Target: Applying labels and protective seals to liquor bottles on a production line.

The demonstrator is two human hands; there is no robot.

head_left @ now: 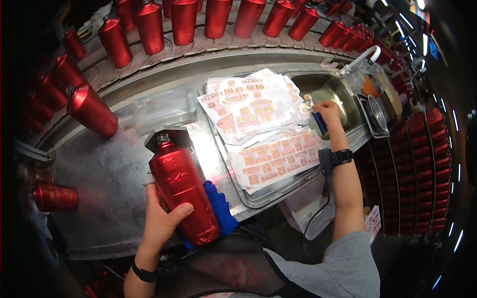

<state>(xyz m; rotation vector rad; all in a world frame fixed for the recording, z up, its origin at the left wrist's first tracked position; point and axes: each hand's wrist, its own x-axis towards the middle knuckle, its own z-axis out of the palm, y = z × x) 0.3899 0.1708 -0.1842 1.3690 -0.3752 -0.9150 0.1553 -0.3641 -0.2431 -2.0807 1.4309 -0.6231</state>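
A glossy red bottle (pixel 185 191) with a bare threaded neck leans over the near edge of the metal table. My left hand (pixel 164 216) is closed around its lower side, thumb across the front. Over the sink's near-left edge, my right hand (pixel 328 114) pinches a small gold-printed decal (pixel 304 105) at its fingertips. A dark blue flat piece (pixel 319 122) shows below those fingers, seemingly within the same hand. Sheets of gold and pink printed decals (pixel 256 107) lie stacked in a metal tray (pixel 218 149) left of that hand.
A metal sink (pixel 348 92) with water and a white faucet (pixel 367 53) stands beyond my right hand. Red bottles (pixel 184 22) line a curved conveyor behind. Another red bottle (pixel 92 110) stands on the table's left; one lies sideways (pixel 55 195). A blue cloth (pixel 218 208) hangs beneath the held bottle.
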